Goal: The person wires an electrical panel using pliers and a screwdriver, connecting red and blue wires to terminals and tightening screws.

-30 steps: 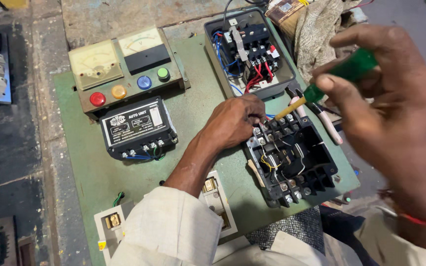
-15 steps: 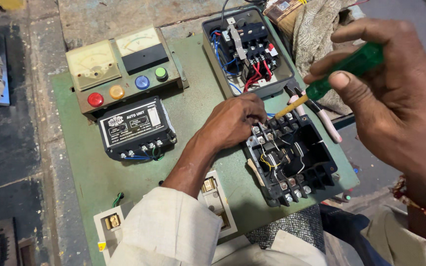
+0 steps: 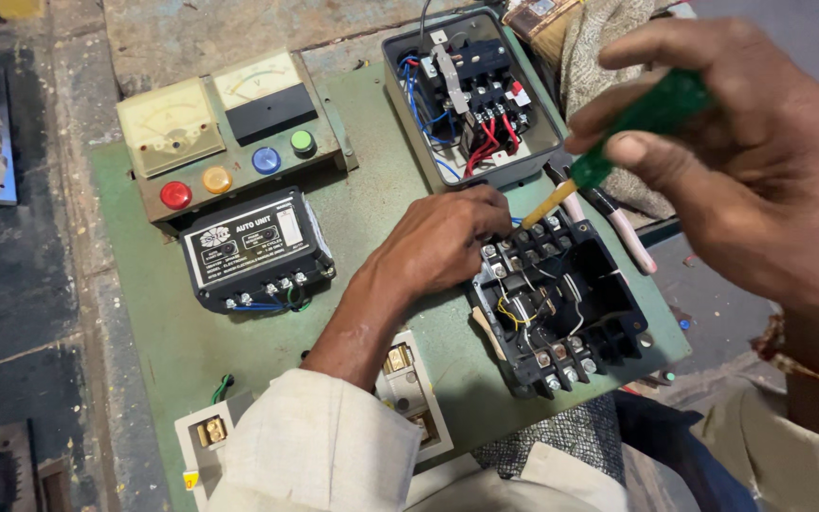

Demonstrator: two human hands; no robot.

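My left hand (image 3: 447, 237) rests on the green panel board (image 3: 158, 322), its fingers pinched at the upper left corner of a black open contactor block (image 3: 561, 308) with screw terminals and thin wires. What the fingers pinch is hidden. My right hand (image 3: 751, 171) is raised close to the camera and grips a green-handled screwdriver (image 3: 651, 114). The screwdriver's yellow shaft points down-left, and its tip sits at the block's top terminals beside my left fingertips.
A grey open box (image 3: 471, 95) with red, blue and black wiring stands behind the block. A meter unit (image 3: 225, 133) with coloured push buttons and a black relay box (image 3: 253, 246) lie to the left. White fuse holders (image 3: 206, 431) sit near my sleeve. A pink-handled tool (image 3: 632, 242) lies at right.
My right hand with the screwdriver has drifted slightly up and right in the picture. My left hand stays at the block's corner.
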